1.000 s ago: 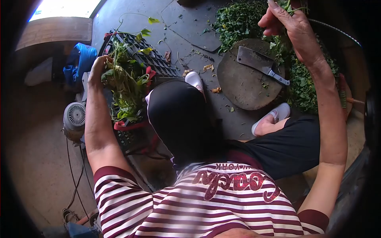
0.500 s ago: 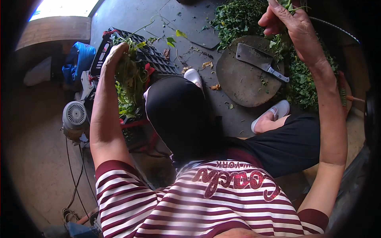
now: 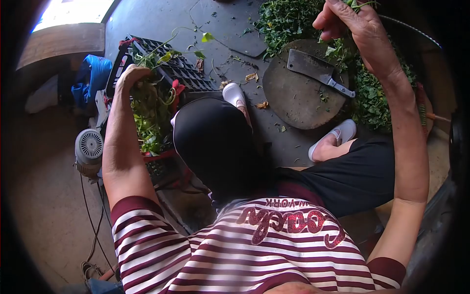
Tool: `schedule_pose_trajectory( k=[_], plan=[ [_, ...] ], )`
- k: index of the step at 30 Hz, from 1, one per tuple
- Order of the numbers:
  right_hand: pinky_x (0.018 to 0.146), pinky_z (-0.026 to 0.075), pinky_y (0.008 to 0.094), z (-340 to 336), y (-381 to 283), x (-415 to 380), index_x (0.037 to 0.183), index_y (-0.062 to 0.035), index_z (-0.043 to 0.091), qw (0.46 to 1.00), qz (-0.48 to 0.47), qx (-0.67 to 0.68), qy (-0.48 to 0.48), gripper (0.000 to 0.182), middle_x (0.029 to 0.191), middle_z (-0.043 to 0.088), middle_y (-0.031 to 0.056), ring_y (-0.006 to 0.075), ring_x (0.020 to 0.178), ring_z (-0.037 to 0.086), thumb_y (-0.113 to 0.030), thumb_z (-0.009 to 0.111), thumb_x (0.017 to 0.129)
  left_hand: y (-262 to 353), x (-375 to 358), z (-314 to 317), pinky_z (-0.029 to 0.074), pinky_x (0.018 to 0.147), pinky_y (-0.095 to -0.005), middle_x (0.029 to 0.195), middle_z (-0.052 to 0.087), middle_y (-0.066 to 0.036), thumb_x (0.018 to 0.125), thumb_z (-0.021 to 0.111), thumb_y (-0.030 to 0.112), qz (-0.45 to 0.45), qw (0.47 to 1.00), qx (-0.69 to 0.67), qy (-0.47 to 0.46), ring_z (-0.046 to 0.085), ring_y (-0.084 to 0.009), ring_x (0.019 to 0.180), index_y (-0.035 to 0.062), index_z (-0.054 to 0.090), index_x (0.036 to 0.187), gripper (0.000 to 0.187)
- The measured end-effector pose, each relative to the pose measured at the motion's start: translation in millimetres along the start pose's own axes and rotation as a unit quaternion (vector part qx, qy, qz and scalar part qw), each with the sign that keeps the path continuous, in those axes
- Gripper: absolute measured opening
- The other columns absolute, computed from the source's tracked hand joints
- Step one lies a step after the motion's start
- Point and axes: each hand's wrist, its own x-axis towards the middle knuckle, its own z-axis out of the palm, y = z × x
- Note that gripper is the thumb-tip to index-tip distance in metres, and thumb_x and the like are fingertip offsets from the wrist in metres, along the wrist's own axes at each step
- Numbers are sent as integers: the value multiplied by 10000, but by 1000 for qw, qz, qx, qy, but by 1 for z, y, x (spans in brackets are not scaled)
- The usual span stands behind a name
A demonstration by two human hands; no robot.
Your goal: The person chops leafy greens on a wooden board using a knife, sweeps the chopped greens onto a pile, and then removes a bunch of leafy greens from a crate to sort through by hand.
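Note:
My left hand [image 3: 133,74] is closed around leafy vines [image 3: 148,115] at the black plastic crate [image 3: 183,76]; long stems with a few pale leaves trail from it over the crate. At the top right, my right hand [image 3: 353,22] is raised, its thumb and fingers pinching some green leafy stems [image 3: 361,5]. Part of that hand is cut off by the frame's top edge. Below it a cleaver [image 3: 311,67] lies on a round wooden chopping block [image 3: 293,100], with bits of greens around it.
Chopped greens [image 3: 286,22] are heaped behind the block, and another heap of greens [image 3: 374,98] lies to its right. A grey motor [image 3: 90,147] with cables and a blue cloth or bag [image 3: 95,73] are at the left. My feet rest in white shoes [image 3: 235,93] near the block.
My left hand has moved left and slightly down with the vines. My right hand has barely shifted. The whole view has slid a little.

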Motion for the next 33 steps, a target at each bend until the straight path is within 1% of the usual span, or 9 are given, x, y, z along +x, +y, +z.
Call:
schedule_pose_trajectory(
  k=[1,2,3,4,10,15,20,25,33],
  plan=[
    [772,411,300,0,0,0,939,-68,563,1000,-1,-1,-1,369,914,593,54,140,820,527,-409,423,936,-17,2,-1,429,583,-295,662,594,-50,709,646,375,-24,999,-22,25,554,-139,603,17,647,740,360],
    [774,410,301,0,0,0,943,-68,562,1000,-1,0,-1,369,918,592,54,141,824,526,-410,422,936,-45,6,-4,407,551,-290,646,575,-32,729,634,316,28,995,-87,34,520,-122,567,5,611,683,315],
    [777,409,302,0,0,1,947,-69,561,1000,-1,-1,-3,369,922,591,55,142,828,525,-410,422,935,-49,-14,-9,399,539,-295,624,563,-6,735,623,274,29,980,-190,44,500,-108,544,19,610,653,268],
    [779,408,303,1,0,1,951,-69,559,1000,-2,0,-2,369,925,590,55,143,832,524,-411,422,935,-72,-10,-20,414,568,-296,693,580,-27,729,623,204,0,974,-224,22,523,-126,609,4,616,812,217],
    [795,400,310,5,0,4,974,-71,551,1000,-2,3,-4,371,948,584,59,150,858,519,-416,420,934,-139,-54,-68,417,576,-297,711,579,-35,726,620,189,-34,947,-306,90,524,-130,623,2,598,850,226],
    [808,394,316,8,0,8,994,-72,545,1000,-1,6,0,375,967,580,61,156,879,514,-420,419,933,-159,-90,-122,419,583,-298,726,578,-41,724,617,177,-21,940,-299,161,525,-133,636,1,583,883,239],
    [821,388,321,11,0,9,1014,-74,538,1000,0,9,1,379,986,575,64,161,900,509,-424,418,932,-146,-113,-177,422,590,-299,741,577,-48,723,614,165,12,939,-259,228,525,-137,648,-1,568,915,258],
    [834,382,327,10,0,8,1034,-75,531,1000,-1,9,7,385,1005,571,67,167,921,504,-428,417,931,-102,-110,-218,424,596,-300,757,576,-54,721,612,152,53,939,-200,273,526,-140,660,-2,553,947,280],
    [855,372,336,-2,-2,2,1065,-78,520,1000,-18,-5,15,396,1035,564,71,176,955,497,-434,415,930,-27,-62,-185,428,607,-302,781,575,-64,717,607,132,89,943,-149,284,527,-146,680,-5,529,999,322]
  ],
)
